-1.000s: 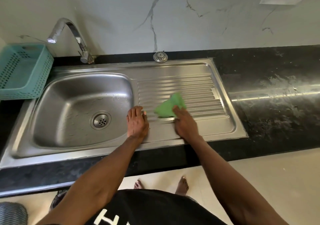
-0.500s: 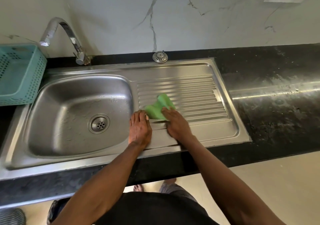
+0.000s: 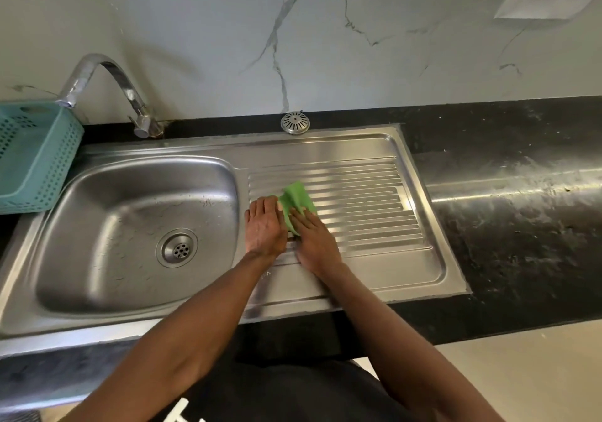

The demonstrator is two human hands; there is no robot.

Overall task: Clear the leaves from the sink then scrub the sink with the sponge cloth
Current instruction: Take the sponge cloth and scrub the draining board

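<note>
A steel sink [image 3: 97, 327] with a basin on the left and a ribbed drainboard [image 3: 365, 200] on the right fills the counter. A green sponge cloth [image 3: 297, 197] lies on the drainboard's left part. My right hand [image 3: 314, 242] presses flat on the cloth's near end, fingers laid over it. My left hand [image 3: 264, 226] rests flat on the steel between basin and drainboard, its fingertips touching the cloth's left edge. I see no leaves in the basin; the drain [image 3: 177, 248] is bare.
A curved tap [image 3: 107, 86] stands behind the basin. A teal plastic basket [image 3: 35, 158] sits at the left edge. A round metal strainer cap [image 3: 295, 122] lies behind the drainboard. Black stone counter [image 3: 521, 226] with wet streaks extends right.
My right hand has slid the green cloth leftward along the drainboard until it meets my left hand, which has stayed put.
</note>
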